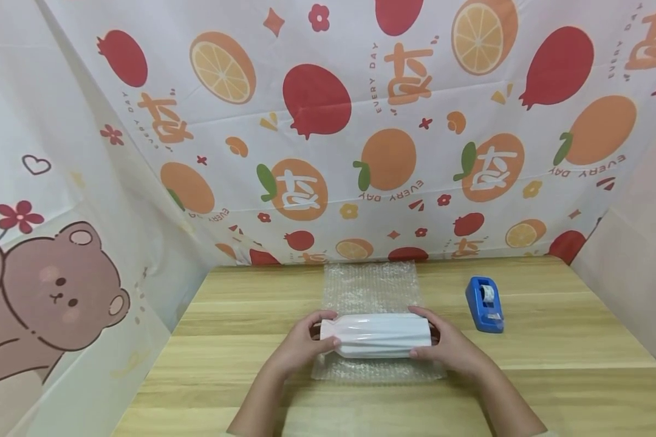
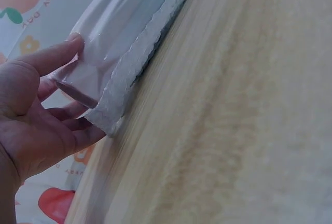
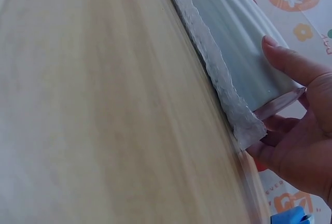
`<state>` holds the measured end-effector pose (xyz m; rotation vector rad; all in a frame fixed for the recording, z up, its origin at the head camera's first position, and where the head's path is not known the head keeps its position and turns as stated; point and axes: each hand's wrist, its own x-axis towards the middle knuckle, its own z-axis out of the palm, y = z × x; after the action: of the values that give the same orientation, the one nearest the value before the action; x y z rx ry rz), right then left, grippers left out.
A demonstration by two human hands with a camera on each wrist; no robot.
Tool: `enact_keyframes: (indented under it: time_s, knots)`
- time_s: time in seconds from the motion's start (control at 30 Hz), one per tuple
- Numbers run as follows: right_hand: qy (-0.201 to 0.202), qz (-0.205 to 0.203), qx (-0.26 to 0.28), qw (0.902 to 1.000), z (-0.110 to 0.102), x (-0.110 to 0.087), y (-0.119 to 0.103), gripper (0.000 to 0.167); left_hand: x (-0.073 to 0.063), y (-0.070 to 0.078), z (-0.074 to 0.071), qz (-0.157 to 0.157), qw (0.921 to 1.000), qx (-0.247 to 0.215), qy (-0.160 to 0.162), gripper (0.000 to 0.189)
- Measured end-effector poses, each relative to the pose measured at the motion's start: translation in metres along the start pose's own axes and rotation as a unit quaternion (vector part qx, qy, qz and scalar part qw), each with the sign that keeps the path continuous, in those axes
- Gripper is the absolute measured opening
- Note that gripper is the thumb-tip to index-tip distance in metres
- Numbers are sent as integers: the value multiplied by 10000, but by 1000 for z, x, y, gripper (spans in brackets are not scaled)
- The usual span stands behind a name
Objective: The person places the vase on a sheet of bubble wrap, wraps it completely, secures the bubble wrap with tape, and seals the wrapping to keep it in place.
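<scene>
A glossy white fluted vase (image 1: 382, 335) lies on its side across a sheet of bubble wrap (image 1: 369, 285). My left hand (image 1: 300, 347) grips its narrower mouth end, thumb on the near side and fingers around the far side. At the wider base end, my right hand (image 1: 452, 346) holds it the same way. The left wrist view shows the vase's open rim (image 2: 78, 93), with the thumb pressed on its neck. In the right wrist view, the thumb rests on the fluted side near the flat base (image 3: 280, 103), and the fingers reach below at the wrap's edge.
A blue tape dispenser (image 1: 484, 305) with a roll of clear tape stands to the right on the wooden table (image 1: 224, 364). A fruit-print cloth (image 1: 328, 121) hangs behind the table's back edge. On the left hangs a cloth with a bear print (image 1: 60, 291).
</scene>
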<state>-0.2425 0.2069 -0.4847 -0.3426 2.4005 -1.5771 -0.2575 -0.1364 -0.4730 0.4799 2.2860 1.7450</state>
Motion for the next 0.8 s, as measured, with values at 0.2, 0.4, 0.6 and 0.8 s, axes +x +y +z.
enact_keyframes:
  time_s: [0.2,0.4,0.6,0.8]
  knots:
    - [-113,-220,54,9997,-2,1,4,91,-1,-1,-4,35,10000,56,-73,59]
    - [-250,-367,192,9988,-4,0,6,91,1,-3,-4,67,9999,36,-148,61]
    - [-219,-327,61,9992,-5,0,5,91,1,-2,-5,26,9999,29,-156,59]
    - [-66,-232,-107,9997,-4,-2,0,91,0,0,-5,-79,9999,64,-101,61]
